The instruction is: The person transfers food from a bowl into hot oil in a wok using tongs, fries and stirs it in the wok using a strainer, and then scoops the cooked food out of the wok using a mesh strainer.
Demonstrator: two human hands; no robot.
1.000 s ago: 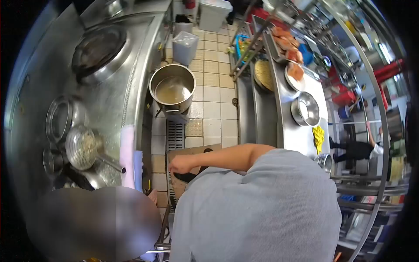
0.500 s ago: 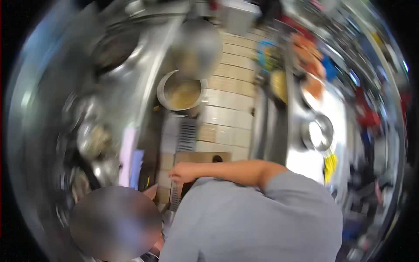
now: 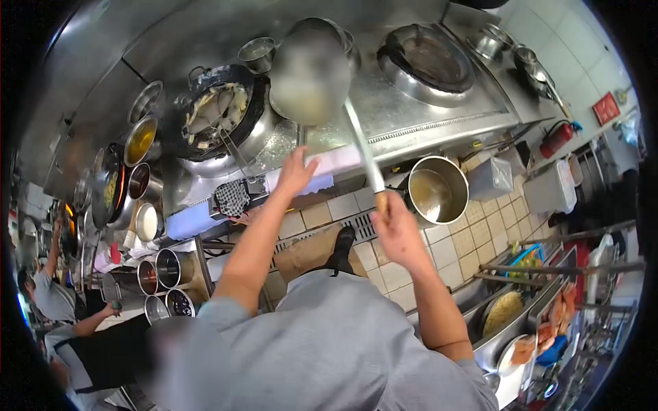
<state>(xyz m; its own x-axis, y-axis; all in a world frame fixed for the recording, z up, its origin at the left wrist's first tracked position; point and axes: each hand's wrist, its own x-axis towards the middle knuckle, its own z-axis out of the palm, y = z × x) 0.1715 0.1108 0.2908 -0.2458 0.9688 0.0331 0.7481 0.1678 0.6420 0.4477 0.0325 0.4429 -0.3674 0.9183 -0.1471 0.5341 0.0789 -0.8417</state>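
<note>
My right hand (image 3: pixel 397 229) is wrapped round the wooden grip of a long-handled metal ladle (image 3: pixel 363 151). The ladle's head, over the stove, is blurred, so its contents are hidden. At the stove's front edge, my left hand (image 3: pixel 296 172) reaches over a pale folded cloth (image 3: pixel 336 161) with its thumb apart from the fingers. A thin metal handle (image 3: pixel 301 135) lies just past those fingertips; whether they touch cannot be made out. A black wok (image 3: pixel 256 127) to the left contains pale food and a wire skimmer (image 3: pixel 233 149). Beside my right hand stands a tall pot (image 3: pixel 468 192) with cloudy yellowish liquid.
A second burner with a dark wok (image 3: pixel 428 58) is at the right. An oil bowl (image 3: pixel 140 140) and several pots line the left side. Co-workers (image 3: pixel 55 298) stand far left. A ribbed floor drain (image 3: pixel 363 222) crosses the tiles. Shelves with food (image 3: pixel 504 312) are lower right.
My view has swung from the aisle to face the stove. The ladle in my right hand and my left hand over the stove edge now show clearly.
</note>
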